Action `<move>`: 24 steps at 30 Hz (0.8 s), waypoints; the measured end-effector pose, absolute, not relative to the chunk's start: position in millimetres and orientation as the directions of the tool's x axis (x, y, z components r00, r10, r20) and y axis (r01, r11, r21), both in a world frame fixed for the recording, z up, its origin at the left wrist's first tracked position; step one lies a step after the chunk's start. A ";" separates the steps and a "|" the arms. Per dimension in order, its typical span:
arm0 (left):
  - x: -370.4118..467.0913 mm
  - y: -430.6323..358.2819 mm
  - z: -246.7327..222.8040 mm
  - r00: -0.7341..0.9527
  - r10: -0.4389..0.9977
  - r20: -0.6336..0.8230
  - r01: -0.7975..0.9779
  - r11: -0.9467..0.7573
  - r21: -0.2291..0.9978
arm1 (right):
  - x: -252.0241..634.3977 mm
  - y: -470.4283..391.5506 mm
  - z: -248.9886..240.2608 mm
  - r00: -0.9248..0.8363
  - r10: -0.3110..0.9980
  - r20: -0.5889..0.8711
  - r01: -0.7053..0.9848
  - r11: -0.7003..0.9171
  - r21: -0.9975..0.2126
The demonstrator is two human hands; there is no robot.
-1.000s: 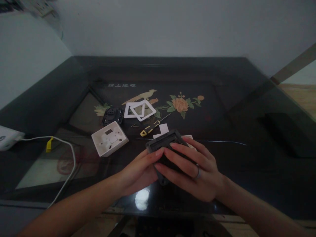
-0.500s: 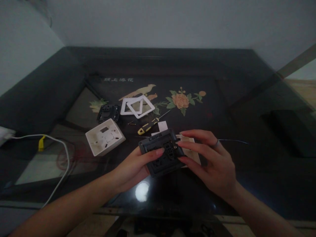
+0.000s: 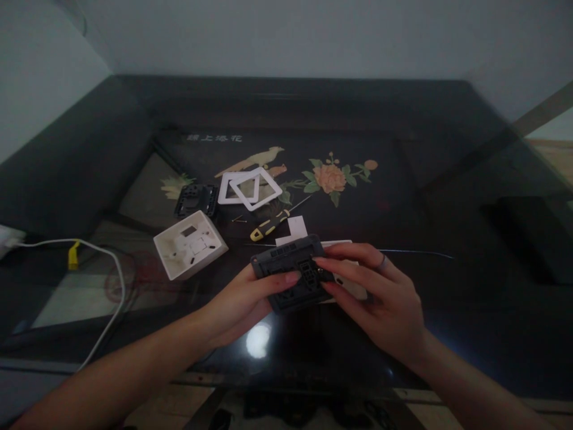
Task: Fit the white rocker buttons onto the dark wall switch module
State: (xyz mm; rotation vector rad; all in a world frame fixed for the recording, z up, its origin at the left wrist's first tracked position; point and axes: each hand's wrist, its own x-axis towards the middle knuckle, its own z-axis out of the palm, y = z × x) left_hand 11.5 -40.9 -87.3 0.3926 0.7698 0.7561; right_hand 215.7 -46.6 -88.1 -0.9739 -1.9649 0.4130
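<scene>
Both my hands grip the dark switch module [image 3: 293, 272].
My left hand [image 3: 242, 301] and right hand [image 3: 380, 298] clasp it; pale characters [image 3: 215, 138] near the table [image 3: 447, 286]'s far edge are unreadable.

2 white frames [image 3: 249, 188], 2 black modules [image 3: 293, 272]

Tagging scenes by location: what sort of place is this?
Probably a home room, not a workshop: a glossy dark table with a painted bird-and-flower panel, plain walls, and loose wall-switch parts such as white frames and a white mounting box.
</scene>
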 end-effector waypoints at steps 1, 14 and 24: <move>11.3 -40.8 -87.7 0.477 0.739 -0.476 -0.462 0.671 0.580 | 215.4 -46.9 -87.9 -0.309 0.764 0.566 0.471 0.640 -0.607; 11.0 -38.4 -89.1 0.516 0.730 -0.449 -0.448 0.676 0.584 | 214.6 -47.2 -84.6 -0.296 0.794 0.531 0.441 0.607 -0.661; 9.9 -38.0 -88.9 0.529 0.725 -0.442 -0.446 0.680 0.581 | 212.7 -47.8 -81.7 -0.282 0.791 0.542 0.450 0.608 -0.654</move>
